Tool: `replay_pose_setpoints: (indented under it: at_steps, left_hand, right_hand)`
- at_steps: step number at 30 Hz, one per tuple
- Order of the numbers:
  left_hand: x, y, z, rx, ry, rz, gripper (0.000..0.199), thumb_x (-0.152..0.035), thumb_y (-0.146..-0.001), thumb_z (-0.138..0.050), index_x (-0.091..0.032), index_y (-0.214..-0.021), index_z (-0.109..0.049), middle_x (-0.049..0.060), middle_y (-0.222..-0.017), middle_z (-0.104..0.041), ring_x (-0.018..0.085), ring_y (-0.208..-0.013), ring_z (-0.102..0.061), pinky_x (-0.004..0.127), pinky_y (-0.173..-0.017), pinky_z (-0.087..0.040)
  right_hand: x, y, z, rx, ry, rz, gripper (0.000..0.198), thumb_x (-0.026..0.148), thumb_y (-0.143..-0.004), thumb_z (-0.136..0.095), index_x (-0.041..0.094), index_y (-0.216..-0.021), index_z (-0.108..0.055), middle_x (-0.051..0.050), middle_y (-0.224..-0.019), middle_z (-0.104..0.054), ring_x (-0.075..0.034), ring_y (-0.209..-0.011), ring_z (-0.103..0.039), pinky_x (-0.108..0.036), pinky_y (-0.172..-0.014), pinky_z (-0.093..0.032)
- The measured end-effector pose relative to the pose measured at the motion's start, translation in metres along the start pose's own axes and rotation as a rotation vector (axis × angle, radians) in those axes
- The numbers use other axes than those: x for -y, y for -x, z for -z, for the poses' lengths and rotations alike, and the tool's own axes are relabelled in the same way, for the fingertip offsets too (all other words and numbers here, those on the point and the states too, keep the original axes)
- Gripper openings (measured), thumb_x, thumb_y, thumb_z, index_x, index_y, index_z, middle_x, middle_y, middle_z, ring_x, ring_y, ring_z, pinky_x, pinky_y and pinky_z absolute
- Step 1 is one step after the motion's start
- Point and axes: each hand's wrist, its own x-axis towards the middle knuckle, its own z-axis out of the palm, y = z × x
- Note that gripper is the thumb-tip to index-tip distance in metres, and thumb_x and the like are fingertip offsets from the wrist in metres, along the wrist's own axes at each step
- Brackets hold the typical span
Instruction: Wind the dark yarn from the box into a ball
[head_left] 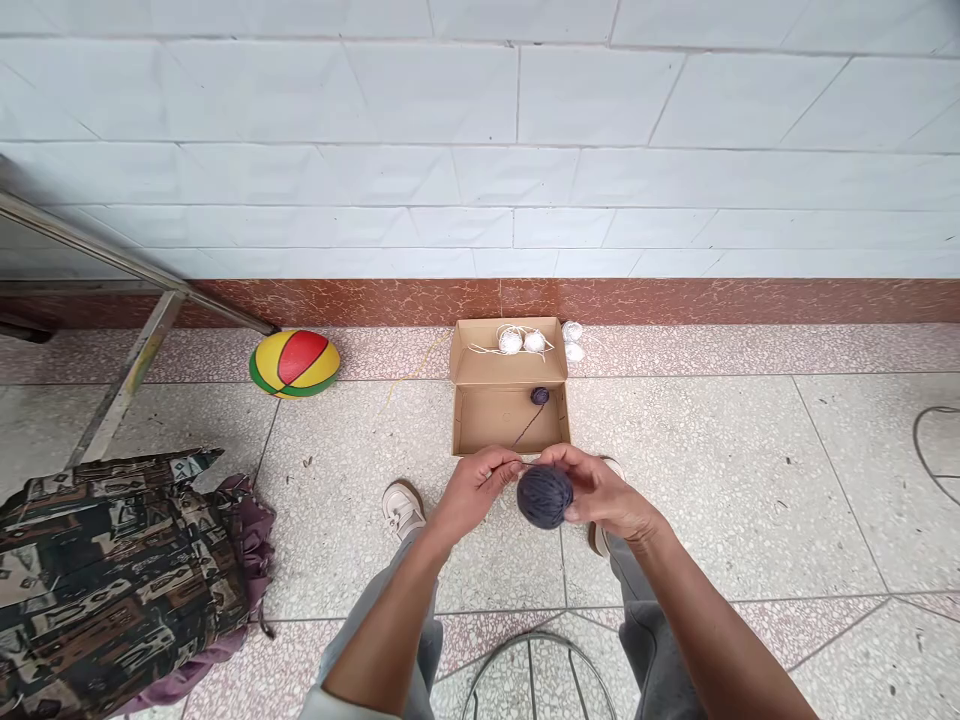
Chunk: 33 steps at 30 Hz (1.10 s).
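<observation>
My right hand (596, 490) is wrapped round a large ball of dark navy yarn (544, 497), held above the floor just in front of the box. Beside it, my left hand (480, 487) pinches a strand of the same dark yarn between thumb and fingers. From there the strand (529, 425) runs up into the open cardboard box (480, 418), to a small dark yarn ball (539, 396) in the near half. On the box's lid lie two white yarn balls (511, 341) with loose strands. More white balls (573, 340) sit just right of the lid.
A yellow, red and green ball (295, 364) rests near the wall at left, by a metal frame (142, 350). Patterned cloth (112, 590) covers something at lower left. A wire stool or rack (531, 680) stands between my legs. A black cable (926, 445) lies far right.
</observation>
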Motion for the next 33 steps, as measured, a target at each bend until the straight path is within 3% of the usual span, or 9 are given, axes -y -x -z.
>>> replay_pose_setpoints:
  at_steps: [4,7,12,15,20,24,29,33]
  left_hand:
    - [0.001,0.001,-0.007,0.073,-0.011,-0.055,0.032,-0.04,-0.093,-0.052,-0.015,-0.084,-0.069,0.005,-0.08,-0.067,0.017,-0.077,-0.06,0.027,-0.072,-0.046]
    - [-0.003,0.002,-0.01,0.121,-0.081,-0.071,0.034,-0.039,-0.094,-0.05,-0.015,-0.076,-0.065,0.002,-0.072,-0.06,0.014,-0.07,-0.054,0.025,-0.068,-0.041]
    - [-0.013,0.004,-0.013,0.197,-0.09,-0.045,0.033,-0.037,-0.094,-0.049,-0.015,-0.072,-0.06,0.0,-0.07,-0.053,0.012,-0.067,-0.049,0.023,-0.065,-0.037]
    - [-0.016,0.005,-0.014,0.22,-0.077,-0.04,0.031,-0.035,-0.094,-0.049,-0.015,-0.073,-0.06,0.0,-0.071,-0.054,0.012,-0.068,-0.049,0.023,-0.065,-0.037]
    - [-0.015,0.006,-0.012,0.211,-0.083,-0.064,0.031,-0.034,-0.093,-0.051,-0.015,-0.07,-0.06,-0.001,-0.068,-0.052,0.011,-0.066,-0.047,0.023,-0.064,-0.036]
    - [-0.008,0.005,-0.008,0.09,-0.044,-0.083,0.028,-0.035,-0.091,-0.053,-0.015,-0.077,-0.065,0.0,-0.07,-0.057,0.012,-0.067,-0.051,0.023,-0.065,-0.039]
    - [-0.001,0.0,-0.003,-0.059,-0.042,-0.057,0.028,-0.037,-0.091,-0.053,-0.016,-0.079,-0.067,0.001,-0.072,-0.061,0.013,-0.069,-0.055,0.024,-0.068,-0.043]
    - [0.005,-0.002,-0.003,-0.075,-0.047,-0.009,0.029,-0.038,-0.091,-0.053,-0.016,-0.082,-0.068,0.003,-0.077,-0.066,0.015,-0.073,-0.059,0.025,-0.07,-0.045]
  right_hand:
    - [-0.003,-0.003,0.003,-0.201,-0.114,0.083,0.062,0.045,-0.05,-0.09,0.023,-0.099,-0.06,-0.004,-0.094,-0.066,-0.019,-0.081,-0.063,-0.033,-0.075,-0.052]
    - [-0.006,-0.009,0.006,-0.409,-0.061,0.187,0.058,0.046,-0.053,-0.089,0.024,-0.096,-0.057,-0.002,-0.089,-0.063,-0.018,-0.078,-0.061,-0.032,-0.074,-0.053]
    - [-0.017,-0.017,0.01,-0.669,0.282,0.372,0.049,0.035,-0.061,-0.084,0.025,-0.098,-0.052,-0.001,-0.096,-0.061,-0.019,-0.09,-0.061,-0.034,-0.079,-0.055]
    - [-0.022,-0.018,0.012,-0.72,0.531,0.408,0.047,0.029,-0.07,-0.074,0.027,-0.112,-0.052,-0.005,-0.11,-0.059,-0.022,-0.101,-0.061,-0.037,-0.082,-0.057]
    - [-0.028,-0.017,0.018,-0.608,0.912,0.381,0.05,0.007,-0.069,-0.059,0.027,-0.115,-0.057,-0.008,-0.117,-0.054,-0.025,-0.111,-0.057,-0.043,-0.095,-0.052]
    - [-0.027,-0.014,0.017,-0.4,0.991,0.16,0.057,-0.003,-0.059,-0.054,0.024,-0.108,-0.059,-0.007,-0.113,-0.055,-0.024,-0.107,-0.058,-0.043,-0.096,-0.05]
    - [-0.014,-0.003,0.006,-0.041,0.62,-0.029,0.052,0.003,-0.06,-0.06,0.025,-0.106,-0.06,-0.001,-0.106,-0.059,-0.02,-0.1,-0.059,-0.036,-0.087,-0.049]
    - [-0.004,0.002,0.001,0.012,0.164,-0.043,0.05,0.013,-0.058,-0.075,0.025,-0.104,-0.06,0.0,-0.101,-0.061,-0.017,-0.09,-0.059,-0.029,-0.076,-0.048]
